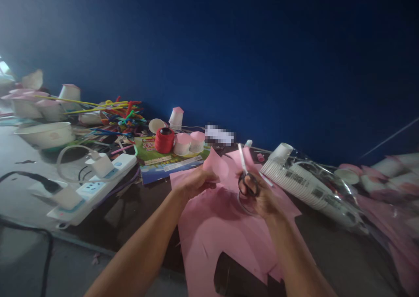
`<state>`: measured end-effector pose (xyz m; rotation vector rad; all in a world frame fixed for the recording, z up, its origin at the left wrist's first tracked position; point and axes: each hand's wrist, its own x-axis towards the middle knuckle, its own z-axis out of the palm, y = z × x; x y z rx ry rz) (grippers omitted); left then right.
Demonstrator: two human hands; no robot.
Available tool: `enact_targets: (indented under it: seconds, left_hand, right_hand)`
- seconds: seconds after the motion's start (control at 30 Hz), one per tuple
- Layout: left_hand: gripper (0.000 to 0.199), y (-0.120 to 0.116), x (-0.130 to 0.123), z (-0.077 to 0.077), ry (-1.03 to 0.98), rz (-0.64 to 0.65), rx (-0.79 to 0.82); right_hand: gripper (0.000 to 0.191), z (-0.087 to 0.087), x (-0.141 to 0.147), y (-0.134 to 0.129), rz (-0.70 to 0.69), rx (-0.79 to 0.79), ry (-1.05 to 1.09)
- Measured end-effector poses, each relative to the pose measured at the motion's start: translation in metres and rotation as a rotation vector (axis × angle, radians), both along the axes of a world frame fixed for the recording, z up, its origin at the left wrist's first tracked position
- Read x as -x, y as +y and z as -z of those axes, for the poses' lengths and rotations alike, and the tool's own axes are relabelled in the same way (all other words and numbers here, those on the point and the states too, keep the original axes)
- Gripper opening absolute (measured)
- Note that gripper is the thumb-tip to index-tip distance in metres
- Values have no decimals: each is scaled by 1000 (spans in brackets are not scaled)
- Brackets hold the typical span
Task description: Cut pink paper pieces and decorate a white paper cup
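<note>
The left hand (201, 181) pinches a pink paper piece (218, 164) over larger pink sheets (203, 249) on the tabletop (131, 218); the right hand (263, 197) curls around the handles of scissors (242, 158), pointing upward (whether the blades are parted is unclear). A loose pinch could let the piece twist, spoiling its edge; a stray tip could nick the fingers.

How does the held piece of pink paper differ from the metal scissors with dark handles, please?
The curved piece of pink paper is plain pink; the dark-handled metal scissors show a pale blade. The paper bends, while the scissors' blade looks straight. The left grip pinches the paper; the right grip surrounds the scissors' handles. Both are held above pink paper sheets.
</note>
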<state>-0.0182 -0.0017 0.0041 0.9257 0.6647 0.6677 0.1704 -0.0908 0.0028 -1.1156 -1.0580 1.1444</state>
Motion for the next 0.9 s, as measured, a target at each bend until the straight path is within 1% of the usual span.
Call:
enact_targets:
  seconds: [0.1,0.2,0.27,0.33,0.4,0.47,0.53,0.6,0.63,0.7,0.73,0.77,0.83,0.87,0.9]
  left_hand:
    - [26,-4,-1,1,14,47,-17]
    - [30,-9,-3,1,63,79,-32]
    - [33,-13,-4,1,134,101,-69]
    - [33,-16,-3,1,234,128,-122]
    - [33,-19,-2,-1,331,151,-163]
    - [32,-19,-2,0,379,155,-185]
    - [27,-15,-5,2,326,160,-209]
    - [20,-10,-10,8,190,129,-233]
    - [17,-8,-14,11,121,70,-231]
    - [22,-5,-21,16,10,-176,-175]
    - [23,-5,-24,18,-36,-211,-115]
    - [25,-6,-27,19,-78,-226,-50]
    - [27,-12,-33,17,-118,-179,18]
    - [27,-16,-35,16,-130,-148,25]
    - [27,-19,-37,15,-131,-148,21]
  right_hand:
    - [40,3,-2,7,171,-113,134]
    - [37,10,-2,14,311,-147,93]
    - [39,13,0,16,329,-119,24]
    - [40,14,4,16,306,-74,-29]
    - [40,14,7,15,284,-36,-59]
    - [40,14,7,16,292,-16,-67]
    - [40,17,6,17,363,-16,-47]
    - [41,21,6,20,466,-31,-13]
    - [42,22,7,21,504,-32,-3]
    - [44,25,10,22,529,-19,-11]
    - [45,27,13,23,531,-12,-29]
    - [45,28,16,23,533,-9,-51]
    - [46,29,22,23,547,-14,-79]
    - [46,29,24,23,553,-18,-83]
    - [47,29,25,23,554,-17,-84]
